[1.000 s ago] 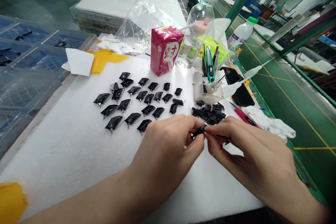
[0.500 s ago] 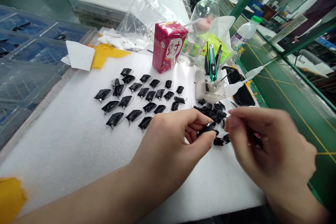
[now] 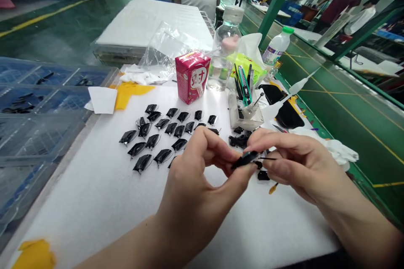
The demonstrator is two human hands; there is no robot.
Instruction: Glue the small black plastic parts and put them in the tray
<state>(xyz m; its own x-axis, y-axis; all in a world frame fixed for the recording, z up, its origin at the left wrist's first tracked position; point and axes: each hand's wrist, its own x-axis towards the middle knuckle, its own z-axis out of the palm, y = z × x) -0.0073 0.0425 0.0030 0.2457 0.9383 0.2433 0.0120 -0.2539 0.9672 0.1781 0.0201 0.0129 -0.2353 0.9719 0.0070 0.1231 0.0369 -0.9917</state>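
My left hand (image 3: 202, 176) pinches a small black plastic part (image 3: 244, 160) between thumb and fingers, held above the white foam sheet (image 3: 94, 193). My right hand (image 3: 293, 164) meets it from the right, fingers closed on a thin dark tool whose tip (image 3: 268, 158) points at the part. Several finished black parts (image 3: 158, 134) lie in rows on the foam to the left. A loose heap of black parts (image 3: 241, 139) sits just behind my hands.
A red drink carton (image 3: 191, 76), a clear bottle (image 3: 224, 52), a clear tool holder with pens (image 3: 244, 105) and a white glove (image 3: 334, 149) stand behind and right. Blue compartment trays (image 3: 34, 105) line the left edge. A person in white stands beyond the table.
My right hand drew away from the part, then came back to it with the thin tool. Both hands have risen a little, and the view tilted upward.
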